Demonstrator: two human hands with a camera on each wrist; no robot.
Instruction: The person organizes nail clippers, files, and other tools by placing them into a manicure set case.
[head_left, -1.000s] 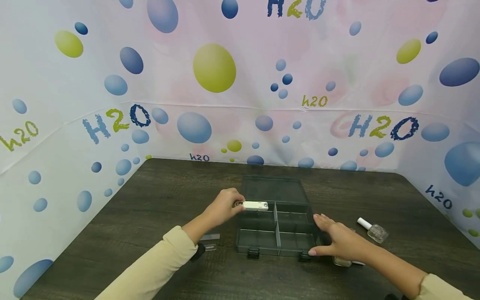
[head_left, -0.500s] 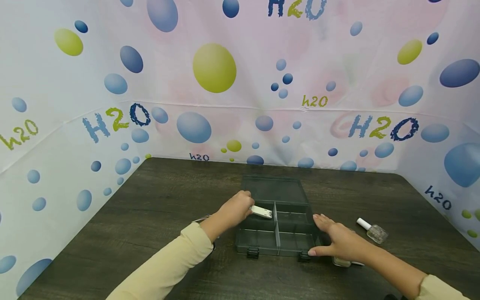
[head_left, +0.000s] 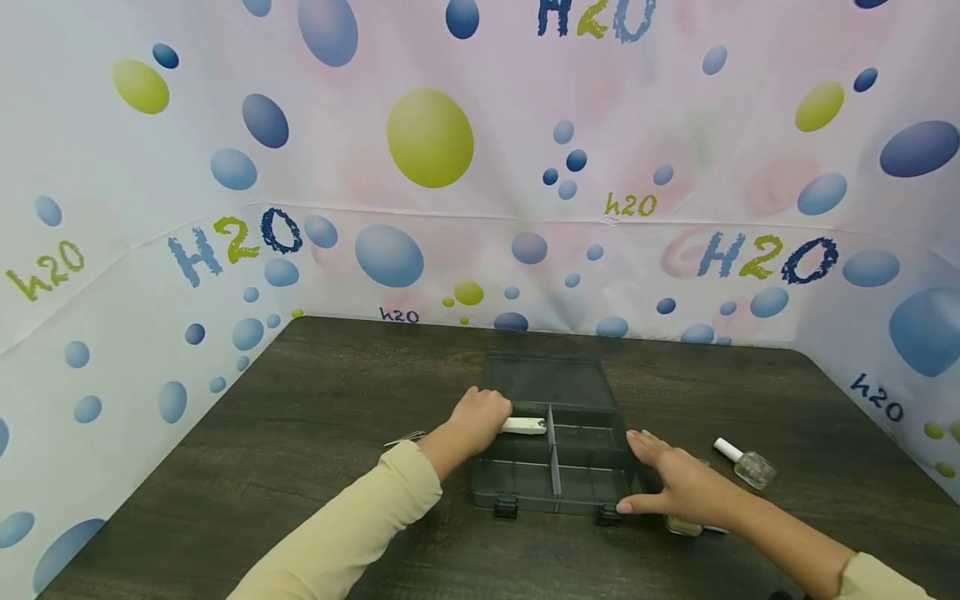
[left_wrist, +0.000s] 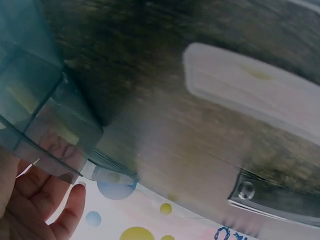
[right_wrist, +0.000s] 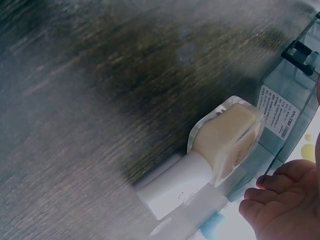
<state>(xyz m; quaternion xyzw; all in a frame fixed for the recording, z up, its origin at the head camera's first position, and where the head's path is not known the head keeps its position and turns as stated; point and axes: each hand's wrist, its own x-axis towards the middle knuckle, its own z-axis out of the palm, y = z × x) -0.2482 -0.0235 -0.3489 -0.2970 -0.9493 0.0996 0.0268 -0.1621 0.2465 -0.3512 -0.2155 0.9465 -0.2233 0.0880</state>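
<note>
A translucent grey divider box [head_left: 517,501] lies with its lid [head_left: 551,379] folded back. My left hand [head_left: 480,421] grips a white nail clipper [head_left: 527,426] inside the back left compartment; its far end lies close to the middle divider. The fingers hide the clipper's near end. In the left wrist view the clipper is out of sight, and curled fingers [left_wrist: 47,202] show beside the box wall. My right hand [head_left: 678,483] rests against the box's right side, fingers extended, thumb by the front right latch [head_left: 609,512]. In the right wrist view its fingers [right_wrist: 277,187] touch the box edge.
A nail polish bottle with a white cap [head_left: 752,468] lies right of the box. Another, beige polish bottle [right_wrist: 225,132] lies beside the right hand. Left of the box are a pale rounded bar [left_wrist: 245,82], a dark piece with a round stud [left_wrist: 275,197] and thin metal [head_left: 405,438].
My left hand has moved right and lowered the nail clipper from above the box's left edge into the back left compartment. The right hand has stayed at the box's side.
</note>
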